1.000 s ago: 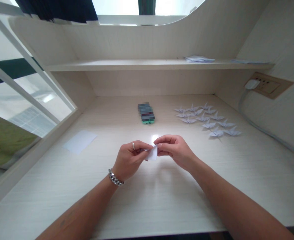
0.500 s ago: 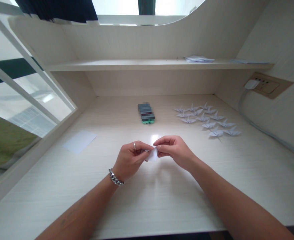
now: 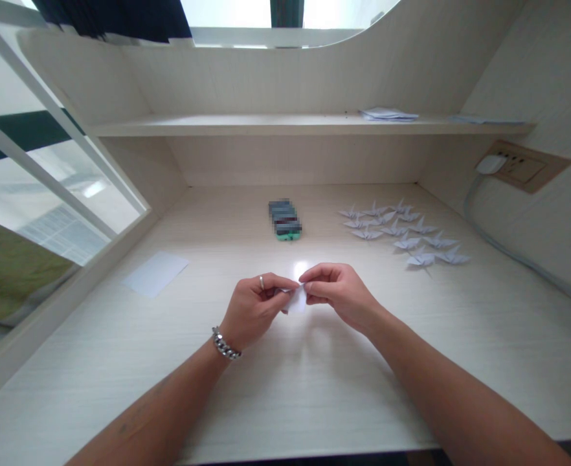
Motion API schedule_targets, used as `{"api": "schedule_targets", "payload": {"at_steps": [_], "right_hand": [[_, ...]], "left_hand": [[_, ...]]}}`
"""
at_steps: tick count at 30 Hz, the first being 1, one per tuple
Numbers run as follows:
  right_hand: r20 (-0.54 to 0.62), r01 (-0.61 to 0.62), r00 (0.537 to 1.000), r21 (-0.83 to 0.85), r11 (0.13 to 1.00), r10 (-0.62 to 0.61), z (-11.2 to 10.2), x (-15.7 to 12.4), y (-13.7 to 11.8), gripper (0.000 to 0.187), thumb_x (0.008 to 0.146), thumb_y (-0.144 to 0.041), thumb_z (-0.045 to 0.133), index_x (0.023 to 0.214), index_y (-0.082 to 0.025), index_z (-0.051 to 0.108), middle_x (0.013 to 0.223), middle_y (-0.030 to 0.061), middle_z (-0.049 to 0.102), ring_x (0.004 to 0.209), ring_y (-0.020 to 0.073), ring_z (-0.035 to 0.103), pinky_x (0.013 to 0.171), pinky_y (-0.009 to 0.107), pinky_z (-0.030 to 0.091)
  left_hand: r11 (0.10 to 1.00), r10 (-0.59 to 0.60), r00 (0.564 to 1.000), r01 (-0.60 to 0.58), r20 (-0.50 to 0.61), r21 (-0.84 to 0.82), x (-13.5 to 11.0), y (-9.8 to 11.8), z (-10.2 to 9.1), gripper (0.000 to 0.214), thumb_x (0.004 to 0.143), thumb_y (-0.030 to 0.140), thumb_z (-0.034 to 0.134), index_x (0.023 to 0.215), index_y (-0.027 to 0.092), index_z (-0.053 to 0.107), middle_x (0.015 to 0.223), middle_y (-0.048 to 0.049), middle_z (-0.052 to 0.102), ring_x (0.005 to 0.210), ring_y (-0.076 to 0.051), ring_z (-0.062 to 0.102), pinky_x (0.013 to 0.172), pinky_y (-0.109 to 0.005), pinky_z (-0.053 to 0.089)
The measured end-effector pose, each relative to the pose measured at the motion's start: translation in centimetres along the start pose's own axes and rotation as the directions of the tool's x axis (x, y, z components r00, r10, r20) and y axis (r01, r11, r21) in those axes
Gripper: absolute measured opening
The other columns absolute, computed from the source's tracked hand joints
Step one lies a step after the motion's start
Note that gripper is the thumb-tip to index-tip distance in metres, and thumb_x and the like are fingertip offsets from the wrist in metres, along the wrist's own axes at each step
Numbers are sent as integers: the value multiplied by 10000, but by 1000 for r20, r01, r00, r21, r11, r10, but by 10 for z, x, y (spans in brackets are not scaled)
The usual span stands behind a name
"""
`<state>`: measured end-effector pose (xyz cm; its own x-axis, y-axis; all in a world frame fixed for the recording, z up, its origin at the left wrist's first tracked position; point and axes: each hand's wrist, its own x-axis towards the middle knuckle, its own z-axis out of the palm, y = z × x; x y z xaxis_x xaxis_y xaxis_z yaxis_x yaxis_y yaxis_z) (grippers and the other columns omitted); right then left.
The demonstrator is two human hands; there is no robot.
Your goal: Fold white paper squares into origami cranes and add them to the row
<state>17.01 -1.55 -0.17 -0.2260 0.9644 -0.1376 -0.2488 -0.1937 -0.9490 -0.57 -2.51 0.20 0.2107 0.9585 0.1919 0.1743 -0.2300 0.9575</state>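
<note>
1. One bracelet (image 3: 226, 344) sits at the wrist of the left hand (image 3: 256, 304), which I see pinching a small folded paper (image 3: 297, 302).
2. From my end, the right hand (image 3: 341, 291) narrowly pinches its upper corner, above the desk (image 3: 290, 401).
3. One flat sheet (image 3: 156, 274) lies to the left.
4. Farther right, white cranes (image 3: 395, 230) cluster together.
5. Beyond the hands lies a blurred, green-edged object (image 3: 285, 220).
6. Papers (image 3: 389, 115) rest on the shelf (image 3: 266, 126) behind.
</note>
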Motion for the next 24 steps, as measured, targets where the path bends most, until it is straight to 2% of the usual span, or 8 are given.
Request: {"api": "schedule_targets", "payload": {"at_steps": [13, 21, 24], "right_hand": [[30, -90, 996, 45, 995, 89, -1, -1, -6, 136, 598, -193, 727, 717, -129, 730, 628, 31, 678, 547, 120, 621, 605, 271, 522], [82, -37, 996, -59, 998, 42, -2, 0, 0, 186, 658, -297, 760, 730, -128, 736, 660, 32, 663, 603, 109, 591, 600, 251, 467], [108, -27, 994, -70, 997, 35, -5, 2, 4, 222, 658, -321, 776, 759, -126, 744, 662, 30, 659, 613, 104, 578, 607, 249, 452]], "left_hand": [[994, 96, 995, -97, 16, 56, -2, -1, -2, 75, 770, 170, 678, 784, 134, 742, 700, -53, 685, 554, -105, 590, 499, -211, 462], [993, 115, 992, -116, 59, 7, -2, -3, -1, 69, 772, 185, 686, 768, 135, 734, 698, -47, 673, 563, -111, 591, 516, -227, 465], [997, 76, 995, -75, 65, -21, 0, -4, 0, 73, 767, 196, 693, 763, 133, 729, 703, -48, 681, 600, -117, 607, 547, -226, 486]]}}
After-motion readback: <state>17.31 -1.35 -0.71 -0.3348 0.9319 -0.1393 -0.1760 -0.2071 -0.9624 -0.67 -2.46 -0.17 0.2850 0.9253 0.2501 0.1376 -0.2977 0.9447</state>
